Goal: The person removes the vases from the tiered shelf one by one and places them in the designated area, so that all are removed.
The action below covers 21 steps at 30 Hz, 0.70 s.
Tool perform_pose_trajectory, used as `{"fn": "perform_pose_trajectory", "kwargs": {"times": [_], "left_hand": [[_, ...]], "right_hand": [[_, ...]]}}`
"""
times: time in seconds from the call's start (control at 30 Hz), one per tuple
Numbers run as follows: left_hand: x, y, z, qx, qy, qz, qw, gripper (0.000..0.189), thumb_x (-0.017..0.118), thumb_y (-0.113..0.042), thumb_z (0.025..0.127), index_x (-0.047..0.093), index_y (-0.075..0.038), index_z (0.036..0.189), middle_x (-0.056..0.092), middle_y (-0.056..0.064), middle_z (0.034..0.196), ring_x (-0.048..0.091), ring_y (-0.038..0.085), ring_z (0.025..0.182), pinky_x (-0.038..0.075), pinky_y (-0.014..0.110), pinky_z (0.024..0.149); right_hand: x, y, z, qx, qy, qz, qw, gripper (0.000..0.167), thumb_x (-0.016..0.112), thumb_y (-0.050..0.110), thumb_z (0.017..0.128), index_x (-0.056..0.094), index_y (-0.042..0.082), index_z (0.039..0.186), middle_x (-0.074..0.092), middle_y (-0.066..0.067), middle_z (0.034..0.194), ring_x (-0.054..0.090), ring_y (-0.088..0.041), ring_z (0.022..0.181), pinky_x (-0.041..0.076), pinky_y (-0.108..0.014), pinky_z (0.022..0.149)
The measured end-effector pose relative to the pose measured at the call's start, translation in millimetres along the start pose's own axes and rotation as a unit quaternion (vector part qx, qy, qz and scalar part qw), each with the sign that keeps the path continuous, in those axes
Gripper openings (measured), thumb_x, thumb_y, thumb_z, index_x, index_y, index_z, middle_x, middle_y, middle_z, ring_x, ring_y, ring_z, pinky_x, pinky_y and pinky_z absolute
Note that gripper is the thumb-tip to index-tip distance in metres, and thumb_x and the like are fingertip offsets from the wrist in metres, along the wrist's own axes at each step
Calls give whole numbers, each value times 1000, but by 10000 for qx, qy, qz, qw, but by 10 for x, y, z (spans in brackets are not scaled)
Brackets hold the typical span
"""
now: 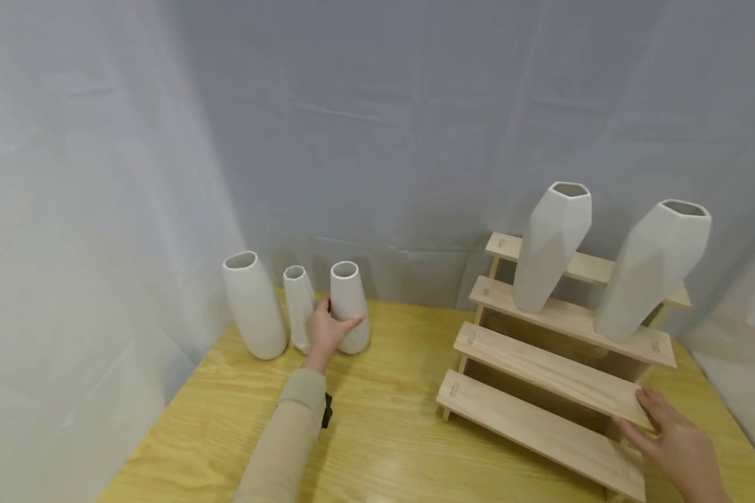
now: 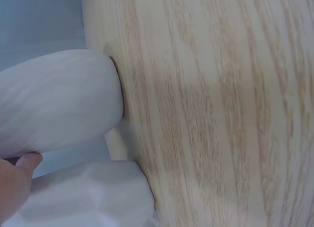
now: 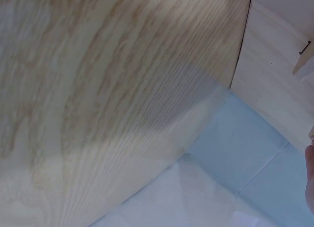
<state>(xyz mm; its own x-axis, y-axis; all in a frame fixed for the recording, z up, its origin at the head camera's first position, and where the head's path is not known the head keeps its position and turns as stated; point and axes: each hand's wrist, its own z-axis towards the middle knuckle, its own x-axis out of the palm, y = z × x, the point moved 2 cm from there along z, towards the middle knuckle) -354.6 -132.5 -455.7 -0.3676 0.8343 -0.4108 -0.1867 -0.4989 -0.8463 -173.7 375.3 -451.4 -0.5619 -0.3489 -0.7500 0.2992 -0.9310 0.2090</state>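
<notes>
At the left of the table three white vases stand in a row. My left hand grips the rightmost one, a smooth tapered vase, its thumb across the front and its other fingers partly hidden. The left wrist view shows this vase with its base at the wood. Close on the hand's left is a slim faceted vase, and beyond that a wider vase. My right hand pinches the right end of a wooden tiered stand's second step from the bottom, with the thumb at its front edge.
Two tall faceted white vases, one left and one right, stand on the stand's upper part. A pale sheet hangs behind the yellowish wooden table. More sheeting hangs at the left side.
</notes>
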Motion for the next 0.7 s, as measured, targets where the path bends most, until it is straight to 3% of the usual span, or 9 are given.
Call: {"fn": "perform_pose_trajectory", "kwargs": {"times": [0.23,0.47,0.7], "left_hand": [[-11,8,17,104,91,-46,9999,72,81,-20,61,47,8,117,53,25,113,51,34,102,42,44,88],[15,33,5,-48,125,-9,9999,72,81,-21,62,46,7,119,52,24,115,50,34,103,42,43,88],[19,33,-2,8,94,40,9999,71,81,-20,62,47,8,117,53,24,112,51,35,101,43,44,87]], "right_hand": [[1,2,21,-44,-49,49,10000,65,78,31,61,57,-14,104,53,-34,102,57,-33,52,34,-25,32],[4,-1,0,160,230,35,9996,65,75,33,65,56,-15,103,52,-35,103,58,-37,58,41,-39,35],[3,-10,-5,172,200,20,9997,64,76,32,65,56,-14,105,52,-35,104,58,-36,57,40,-37,34]]}}
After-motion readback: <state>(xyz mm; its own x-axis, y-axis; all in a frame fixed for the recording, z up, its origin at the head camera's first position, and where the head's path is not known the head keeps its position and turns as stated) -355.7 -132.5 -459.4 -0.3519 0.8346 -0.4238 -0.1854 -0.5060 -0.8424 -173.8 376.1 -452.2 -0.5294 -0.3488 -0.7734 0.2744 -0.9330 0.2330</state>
